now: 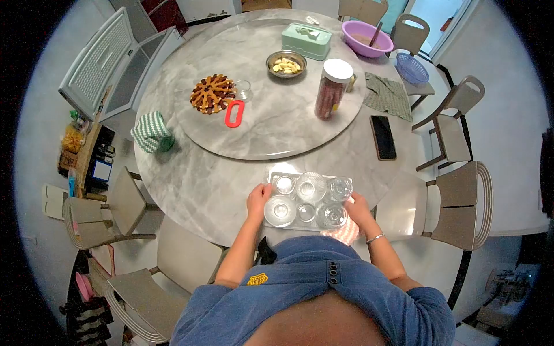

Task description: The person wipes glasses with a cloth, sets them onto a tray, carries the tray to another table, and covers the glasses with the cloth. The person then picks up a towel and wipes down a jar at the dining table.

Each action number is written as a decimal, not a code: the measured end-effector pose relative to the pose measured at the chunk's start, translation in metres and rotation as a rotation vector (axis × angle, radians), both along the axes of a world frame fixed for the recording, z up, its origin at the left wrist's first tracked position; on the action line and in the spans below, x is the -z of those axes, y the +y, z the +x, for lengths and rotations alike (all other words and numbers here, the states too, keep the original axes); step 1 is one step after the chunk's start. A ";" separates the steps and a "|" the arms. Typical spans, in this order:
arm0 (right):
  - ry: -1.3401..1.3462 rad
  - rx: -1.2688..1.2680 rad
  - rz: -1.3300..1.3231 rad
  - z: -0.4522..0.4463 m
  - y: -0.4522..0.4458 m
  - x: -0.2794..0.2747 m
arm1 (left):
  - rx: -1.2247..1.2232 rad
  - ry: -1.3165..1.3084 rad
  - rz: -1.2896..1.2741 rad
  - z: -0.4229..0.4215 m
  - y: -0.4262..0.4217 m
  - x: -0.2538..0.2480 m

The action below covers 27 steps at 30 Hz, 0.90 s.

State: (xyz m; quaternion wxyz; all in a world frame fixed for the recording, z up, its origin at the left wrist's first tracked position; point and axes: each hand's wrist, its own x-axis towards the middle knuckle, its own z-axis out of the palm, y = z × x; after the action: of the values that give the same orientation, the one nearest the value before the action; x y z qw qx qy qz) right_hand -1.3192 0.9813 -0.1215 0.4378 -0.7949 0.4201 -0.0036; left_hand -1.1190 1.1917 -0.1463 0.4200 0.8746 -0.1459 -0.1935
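Note:
A clear tray (292, 176) carrying several glass cups and bowls is at the near edge of the marble table. My left hand (259, 199) grips its left end, fingers closed at the upper left corner. At the right end, my right hand (359, 209) is closed on the tray's edge. A pink and white striped cloth (341, 232) lies below the tray's right part, beside my right hand. One ribbed glass bowl (310, 187) sits at the back middle of the tray, with another glass bowl (280, 211) at the front left.
On the marble turntable (259, 135) are a brown trivet (212, 94), a red ring (234, 114), a metal bowl (286, 64), a green tissue box (306, 40) and a tall jar (333, 89). A phone (383, 138) lies right; a striped cloth (152, 132) is left. Chairs surround the table.

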 end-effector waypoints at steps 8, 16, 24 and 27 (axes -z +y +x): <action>0.013 0.022 0.021 -0.004 -0.002 0.005 | -0.045 -0.009 -0.027 -0.014 0.001 -0.010; -0.120 0.021 0.038 -0.002 -0.004 -0.002 | -0.110 0.280 -0.367 -0.014 0.001 -0.016; -0.176 0.031 0.012 -0.010 -0.008 -0.011 | -0.233 0.441 -0.450 -0.022 -0.008 -0.029; -0.208 0.042 0.023 -0.016 -0.010 -0.012 | -0.240 0.471 -0.464 -0.026 -0.007 -0.034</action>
State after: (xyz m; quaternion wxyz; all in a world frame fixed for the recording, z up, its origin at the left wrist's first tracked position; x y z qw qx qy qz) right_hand -1.3355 0.9717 -0.1092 0.4879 -0.7761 0.3892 -0.0903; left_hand -1.1453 1.1846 -0.1127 0.6493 0.6983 0.0188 -0.3008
